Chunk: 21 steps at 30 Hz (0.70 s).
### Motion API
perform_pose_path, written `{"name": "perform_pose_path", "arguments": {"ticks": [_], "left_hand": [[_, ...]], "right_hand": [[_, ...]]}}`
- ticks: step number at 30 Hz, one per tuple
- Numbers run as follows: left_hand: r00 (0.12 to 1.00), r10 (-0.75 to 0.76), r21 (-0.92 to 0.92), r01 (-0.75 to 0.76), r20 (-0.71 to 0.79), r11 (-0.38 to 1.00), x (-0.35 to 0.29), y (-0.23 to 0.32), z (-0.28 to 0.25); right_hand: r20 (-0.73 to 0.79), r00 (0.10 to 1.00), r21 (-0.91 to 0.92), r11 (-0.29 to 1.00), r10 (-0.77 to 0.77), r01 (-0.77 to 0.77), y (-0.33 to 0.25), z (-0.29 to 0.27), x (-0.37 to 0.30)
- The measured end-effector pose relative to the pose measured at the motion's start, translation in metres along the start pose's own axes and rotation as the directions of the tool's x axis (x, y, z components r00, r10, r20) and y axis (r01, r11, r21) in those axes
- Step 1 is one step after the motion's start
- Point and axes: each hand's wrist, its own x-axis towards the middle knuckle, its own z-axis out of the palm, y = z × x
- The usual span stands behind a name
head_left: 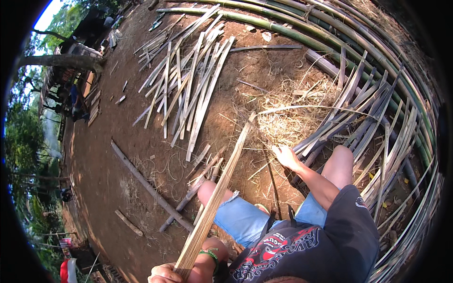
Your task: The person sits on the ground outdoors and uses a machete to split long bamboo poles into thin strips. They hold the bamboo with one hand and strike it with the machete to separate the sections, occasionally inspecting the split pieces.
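Observation:
My left hand [165,273] is at the lower edge, closed round the near end of a long, pale bamboo slat [214,203]. The slat slants up and away, and its far tip is over the ground. From near that tip a thin bamboo strip [302,107] arches off to the right. In front of my right knee is my right hand [287,158], its fingers curled together beside a heap of curly bamboo shavings [290,118]. What its fingers hold, if anything, does not show clearly.
Split bamboo slats [188,85] lie in a loose pile ahead. Long green bamboo poles [283,29] curve along the far right, with dark split strips [349,104] leaning on them. A thin log [148,186] lies on the dirt at left, crossing a shorter one near my knee.

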Motion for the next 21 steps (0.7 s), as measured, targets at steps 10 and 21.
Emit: {"name": "perform_pose_path", "arguments": {"ticks": [10,21], "left_hand": [[1.000,-0.013,0.169,0.009,0.022,0.986,0.000,0.007,-0.016],[0.999,0.038,0.150,-0.037,-0.008,0.988,0.004,0.004,-0.024]], "right_hand": [[-0.119,0.992,0.143,0.988,-0.035,0.052,-0.010,0.044,0.010],[-0.215,0.960,0.085,0.976,-0.178,0.200,0.025,0.079,0.036]]}}
